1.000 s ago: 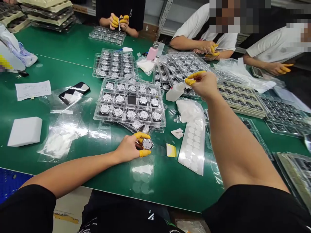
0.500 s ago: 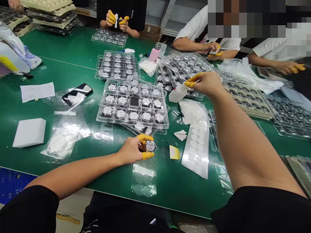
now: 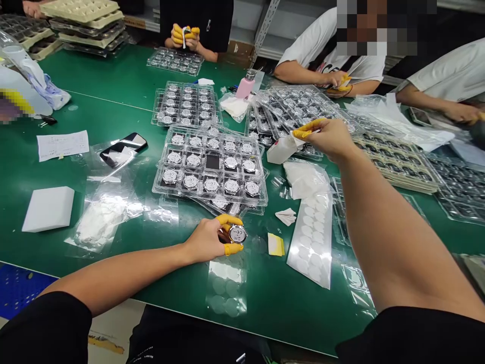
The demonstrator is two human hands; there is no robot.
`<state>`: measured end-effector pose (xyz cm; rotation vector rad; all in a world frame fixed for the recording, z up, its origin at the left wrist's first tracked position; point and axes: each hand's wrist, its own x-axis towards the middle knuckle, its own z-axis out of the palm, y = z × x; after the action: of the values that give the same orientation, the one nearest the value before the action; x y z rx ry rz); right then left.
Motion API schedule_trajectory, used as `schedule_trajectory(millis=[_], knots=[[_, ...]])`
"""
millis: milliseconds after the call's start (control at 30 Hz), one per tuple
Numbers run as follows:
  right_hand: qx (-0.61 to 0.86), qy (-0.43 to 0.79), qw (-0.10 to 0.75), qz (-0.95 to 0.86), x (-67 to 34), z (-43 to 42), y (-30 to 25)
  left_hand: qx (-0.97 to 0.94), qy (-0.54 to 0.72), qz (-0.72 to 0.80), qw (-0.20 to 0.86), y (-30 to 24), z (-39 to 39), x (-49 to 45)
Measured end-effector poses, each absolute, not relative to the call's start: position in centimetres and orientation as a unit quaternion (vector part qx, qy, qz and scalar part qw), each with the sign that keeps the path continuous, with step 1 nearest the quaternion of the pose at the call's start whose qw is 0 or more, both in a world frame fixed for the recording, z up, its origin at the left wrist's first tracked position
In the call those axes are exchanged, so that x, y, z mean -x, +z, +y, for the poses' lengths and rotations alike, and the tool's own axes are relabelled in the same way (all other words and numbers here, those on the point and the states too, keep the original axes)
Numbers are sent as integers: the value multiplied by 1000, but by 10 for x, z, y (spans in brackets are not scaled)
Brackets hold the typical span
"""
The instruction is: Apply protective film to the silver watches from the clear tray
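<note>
Green surface crowded with clear trays. Left hand near the front edge, fingertips pinched on a watch case; right hand raised over farther trays, gripping a white piece.

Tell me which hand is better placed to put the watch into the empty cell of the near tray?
Left, probably. The left hand pinches the watch in its fingers, close to the tray with the empty cell. The right hand, farther off, holds a white cloth.
</note>
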<state>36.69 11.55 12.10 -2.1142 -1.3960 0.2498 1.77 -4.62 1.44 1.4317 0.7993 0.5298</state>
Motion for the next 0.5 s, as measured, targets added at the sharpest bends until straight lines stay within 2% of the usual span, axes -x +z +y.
schedule_trajectory(millis=[200, 333, 500], knots=[[798, 13, 156, -582, -352, 101, 132, -630, 224, 352, 655, 14, -45, -17], [809, 39, 136, -571, -353, 96, 141, -631, 222, 354, 653, 15, -46, -17], [799, 8, 117, -590, -360, 99, 139, -633, 229, 351, 651, 16, -46, -18]])
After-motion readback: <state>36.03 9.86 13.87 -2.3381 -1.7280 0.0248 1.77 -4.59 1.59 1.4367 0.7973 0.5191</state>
